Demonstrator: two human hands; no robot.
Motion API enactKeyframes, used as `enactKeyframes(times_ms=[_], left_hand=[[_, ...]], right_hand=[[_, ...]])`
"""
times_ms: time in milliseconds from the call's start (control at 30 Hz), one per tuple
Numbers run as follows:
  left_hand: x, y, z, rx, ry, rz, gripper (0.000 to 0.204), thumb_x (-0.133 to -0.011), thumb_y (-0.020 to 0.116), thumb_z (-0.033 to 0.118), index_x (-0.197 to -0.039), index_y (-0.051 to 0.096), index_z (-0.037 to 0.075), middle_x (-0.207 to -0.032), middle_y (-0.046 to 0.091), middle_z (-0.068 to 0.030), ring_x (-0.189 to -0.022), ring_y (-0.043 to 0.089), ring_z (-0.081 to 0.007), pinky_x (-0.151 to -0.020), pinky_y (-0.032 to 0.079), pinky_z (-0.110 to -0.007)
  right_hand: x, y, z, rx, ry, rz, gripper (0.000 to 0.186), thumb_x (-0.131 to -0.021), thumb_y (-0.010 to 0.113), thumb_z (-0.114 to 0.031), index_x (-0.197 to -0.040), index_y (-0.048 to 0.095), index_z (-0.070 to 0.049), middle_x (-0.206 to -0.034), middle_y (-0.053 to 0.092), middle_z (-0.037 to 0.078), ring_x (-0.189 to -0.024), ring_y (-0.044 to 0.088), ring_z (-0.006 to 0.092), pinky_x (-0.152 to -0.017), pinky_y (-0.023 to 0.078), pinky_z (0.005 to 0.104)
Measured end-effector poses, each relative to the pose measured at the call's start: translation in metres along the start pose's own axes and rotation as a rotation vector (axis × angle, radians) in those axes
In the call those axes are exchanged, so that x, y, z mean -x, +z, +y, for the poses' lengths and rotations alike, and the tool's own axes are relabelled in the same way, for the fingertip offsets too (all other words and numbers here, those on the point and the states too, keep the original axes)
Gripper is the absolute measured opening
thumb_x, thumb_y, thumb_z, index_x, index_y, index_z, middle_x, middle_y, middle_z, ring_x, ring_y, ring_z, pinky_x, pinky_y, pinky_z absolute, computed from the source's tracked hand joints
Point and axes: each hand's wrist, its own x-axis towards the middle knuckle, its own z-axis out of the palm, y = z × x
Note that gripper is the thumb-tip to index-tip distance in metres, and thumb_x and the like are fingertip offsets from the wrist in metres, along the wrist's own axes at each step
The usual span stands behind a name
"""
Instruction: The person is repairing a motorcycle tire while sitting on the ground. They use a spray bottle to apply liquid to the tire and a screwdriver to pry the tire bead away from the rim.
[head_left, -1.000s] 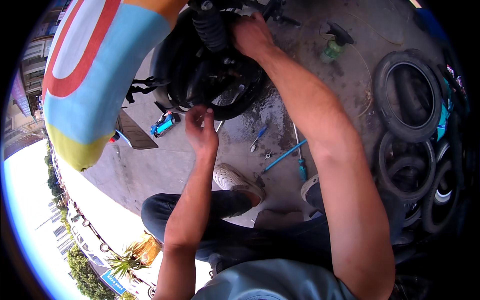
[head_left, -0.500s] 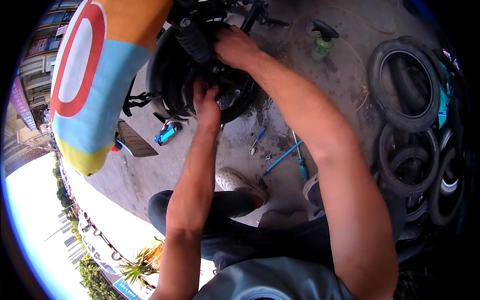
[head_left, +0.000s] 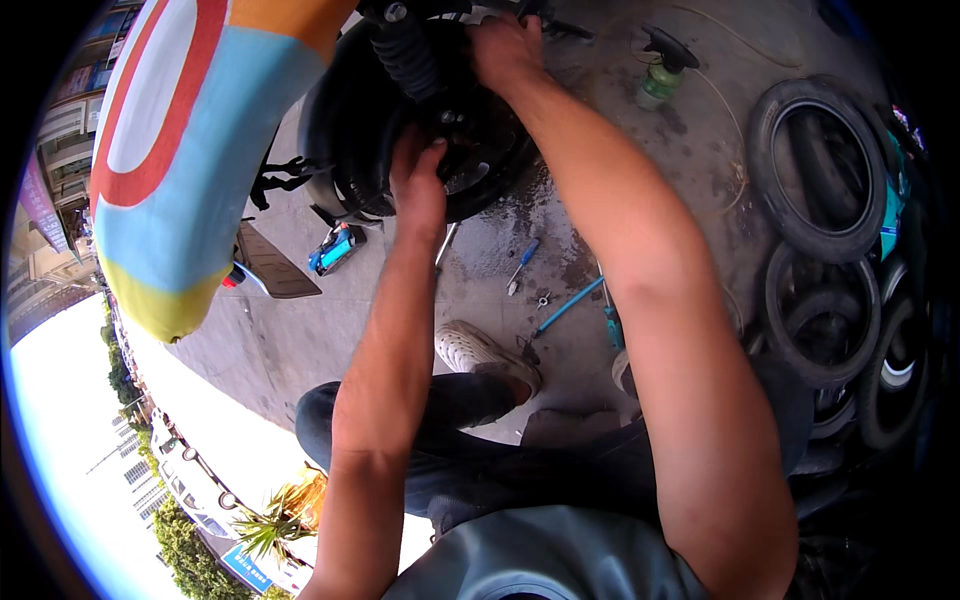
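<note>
A black scooter wheel [head_left: 345,150] with a dark shock absorber [head_left: 405,60] in front of it is at the top centre. My left hand [head_left: 418,185] grips the near side of the wheel, thumb showing on top and the other fingers lost in the dark interior. Farther off, my right hand [head_left: 505,55] is at the far right side of the wheel with its fingers curled. Shadow and the hand itself hide what those fingers hold.
A colourful padded cover [head_left: 190,170] bulges at the left. On the floor lie a blue-handled screwdriver [head_left: 525,250], a blue rod [head_left: 570,305] and a blue-and-black object [head_left: 335,248]. A green spray bottle [head_left: 660,80] stands at the back right; used tyres [head_left: 765,190] are piled at the right.
My right hand has moved farther away and slightly right along the wheel. My left hand keeps its place on the wheel. The whole view has shifted a little.
</note>
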Motion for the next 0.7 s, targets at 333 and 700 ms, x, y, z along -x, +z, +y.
enactKeyframes(times_ms=[333, 700], left_hand=[[-0.024, 0.010, 0.005, 0.105, -0.056, -0.012, 0.050, -0.088, 0.065, 0.007, -0.137, 0.057, 0.000, -0.130, 0.065, -0.0106, -0.122, 0.058, -0.0222, -0.108, 0.040, -0.035], [-0.020, 0.024, 0.012, -0.113, -0.051, -0.072, 0.053, -0.089, 0.065, 0.005, -0.141, 0.053, -0.001, -0.132, 0.065, -0.0120, -0.121, 0.060, -0.0211, -0.105, 0.045, -0.034]], right_hand=[[0.034, -0.005, 0.000, -0.275, -0.411, 0.291, 0.048, -0.075, 0.072, -0.014, -0.122, 0.066, -0.012, -0.126, 0.064, 0.010, -0.124, 0.057, 0.0283, -0.106, 0.037, 0.0463], [-0.011, 0.022, 0.013, -0.073, -0.215, 0.162, 0.029, -0.096, 0.053, -0.018, -0.115, 0.074, -0.016, -0.115, 0.074, 0.009, -0.118, 0.063, 0.0282, -0.108, 0.037, 0.0544]])
